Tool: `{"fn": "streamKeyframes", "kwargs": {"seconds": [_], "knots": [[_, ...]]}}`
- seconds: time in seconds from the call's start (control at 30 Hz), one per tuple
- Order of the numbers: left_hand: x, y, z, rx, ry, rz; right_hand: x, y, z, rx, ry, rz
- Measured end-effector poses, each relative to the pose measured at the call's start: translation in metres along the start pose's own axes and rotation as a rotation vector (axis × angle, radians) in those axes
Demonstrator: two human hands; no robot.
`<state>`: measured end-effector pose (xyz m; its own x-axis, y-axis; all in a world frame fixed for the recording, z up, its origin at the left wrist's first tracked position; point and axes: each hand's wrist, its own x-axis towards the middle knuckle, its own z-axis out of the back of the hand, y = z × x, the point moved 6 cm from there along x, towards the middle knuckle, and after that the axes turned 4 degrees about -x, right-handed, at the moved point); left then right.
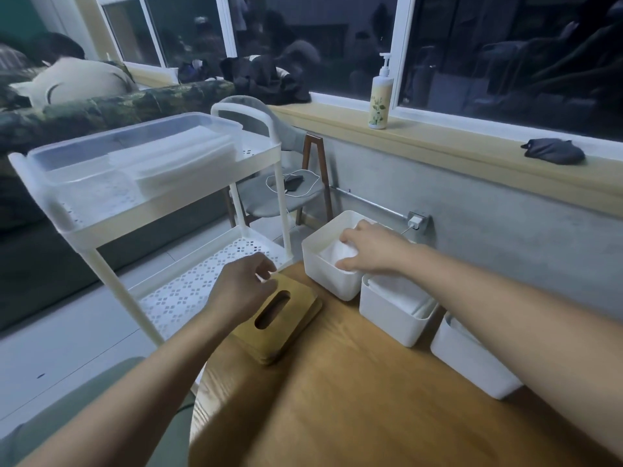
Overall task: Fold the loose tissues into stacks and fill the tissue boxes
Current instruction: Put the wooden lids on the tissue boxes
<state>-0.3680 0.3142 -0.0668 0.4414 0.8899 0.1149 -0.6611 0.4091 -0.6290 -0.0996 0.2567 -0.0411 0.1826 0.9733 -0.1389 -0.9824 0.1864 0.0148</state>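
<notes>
Gripping folded white tissue stack (337,253) inside far white rectangular plastic box (328,286) with right hand (367,246); just left of box, tan slotted wooden lid (290,320) beneath curled left hand (239,284), hold unclear.

Lids (283,318) left of boxes (394,308).

The right hand (362,249) gripped a tissue stack (337,256) inside the far box (328,278) — the left hand (241,284) hovered over wooden lids (286,326).
</notes>
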Motion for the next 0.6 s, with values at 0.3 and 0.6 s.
{"fn": "streamKeyframes", "kwargs": {"seconds": [0.3,0.6], "knots": [[-0.032,0.028,-0.01,0.079,0.132,0.186,-0.025,0.023,0.004,0.118,-0.247,0.002],[-0.031,0.023,-0.012,0.261,0.044,0.124,-0.078,0.096,-0.013,0.159,-0.534,0.331]]}}
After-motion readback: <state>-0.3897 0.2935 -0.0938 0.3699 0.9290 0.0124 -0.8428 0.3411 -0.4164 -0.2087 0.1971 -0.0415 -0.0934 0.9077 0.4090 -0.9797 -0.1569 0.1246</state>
